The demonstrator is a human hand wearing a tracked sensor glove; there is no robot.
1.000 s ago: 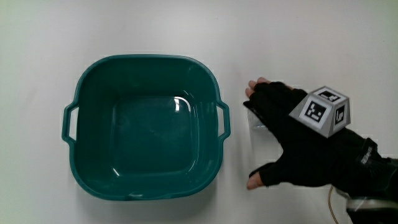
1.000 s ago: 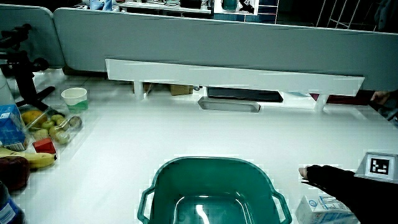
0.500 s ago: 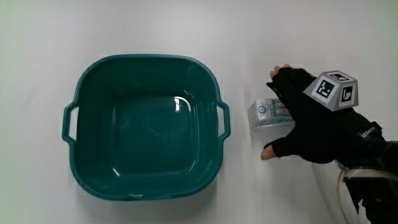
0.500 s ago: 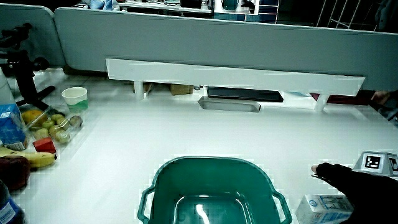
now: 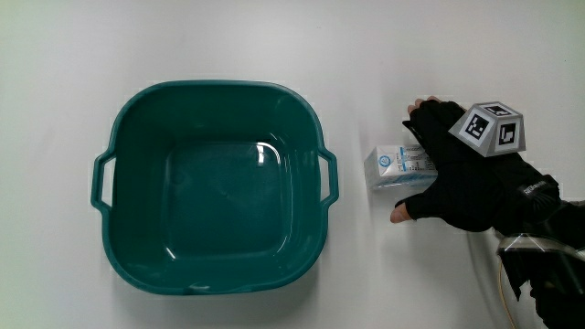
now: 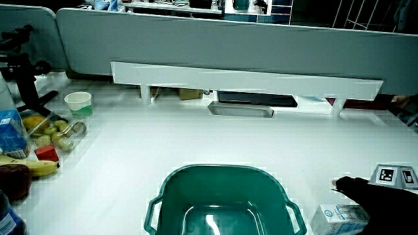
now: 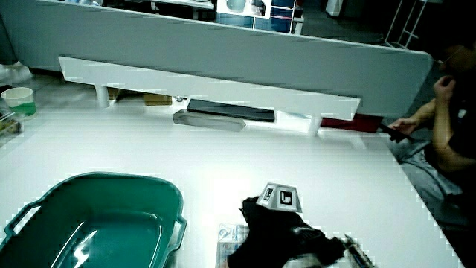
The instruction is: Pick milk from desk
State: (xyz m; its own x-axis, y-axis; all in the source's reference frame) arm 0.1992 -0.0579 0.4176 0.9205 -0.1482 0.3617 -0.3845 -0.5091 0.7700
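A small white and blue milk carton [image 5: 395,166] lies on its side on the white table, close to the handle of a teal basin [image 5: 215,87]. The gloved hand [image 5: 457,178] rests over the end of the carton that points away from the basin. Its fingers are spread: the thumb reaches past the carton's nearer edge and the other fingertips past its farther edge. The carton lies flat on the table. Both side views show the carton [image 6: 336,219] [image 7: 232,240] beside the basin [image 6: 222,168] [image 7: 97,179], partly covered by the hand [image 6: 385,202] [image 7: 279,234].
In a side view, fruit [image 6: 49,134], a banana [image 6: 36,166], a blue carton [image 6: 10,130] and a white cup [image 6: 78,102] stand at the table's edge. A low grey partition [image 6: 228,46] with a white shelf [image 6: 248,79] closes off the table.
The hand has slid away from the basin, uncovering the basin end of the carton. The carton and basin have stayed in place.
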